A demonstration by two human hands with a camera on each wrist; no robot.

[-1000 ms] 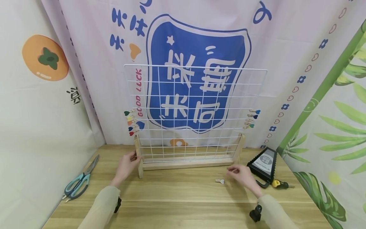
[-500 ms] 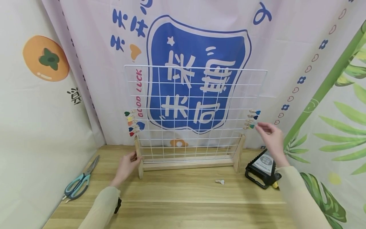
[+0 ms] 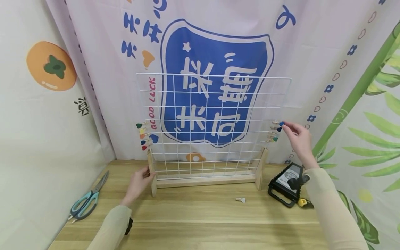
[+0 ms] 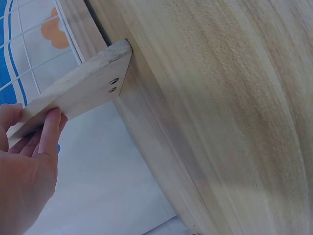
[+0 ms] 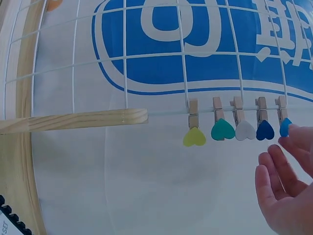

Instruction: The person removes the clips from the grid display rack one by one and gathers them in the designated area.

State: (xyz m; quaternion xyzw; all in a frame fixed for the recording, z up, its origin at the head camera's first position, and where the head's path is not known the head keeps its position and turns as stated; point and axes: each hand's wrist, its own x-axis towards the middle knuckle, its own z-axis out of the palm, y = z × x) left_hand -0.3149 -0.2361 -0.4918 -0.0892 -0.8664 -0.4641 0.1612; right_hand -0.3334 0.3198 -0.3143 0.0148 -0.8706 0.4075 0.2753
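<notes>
Item: white wire grid panel, upright in a wooden stand, at 12 o'clock on the worktop; light wood uprights at either end, thin white wires in square cells.

Clips: small wooden pegs with coloured heart heads; a column of five on the right edge wire, from the bottom yellow, teal, white, dark blue, light blue; a second column on the left edge, at 9 o'clock of the grid; one loose peg lying on the worktop at 5 o'clock of the stand.

Left hand: grip closed round the left upright of the stand, fingers on the outer face, thumb behind, as the left wrist view shows.

Right hand: raised at 3 o'clock of the grid; grip pinching the light blue peg, topmost of the right column; remaining fingers loosely spread below.

Progress, as judged: both edges carry pegs and the grid centre carries none; the top peg is merely gripped, not yet off the wire; one peg lies loose.

Other: teal-handled scissors at 8 o'clock; black case at 4 o'clock; printed cloth backdrop behind.
</notes>
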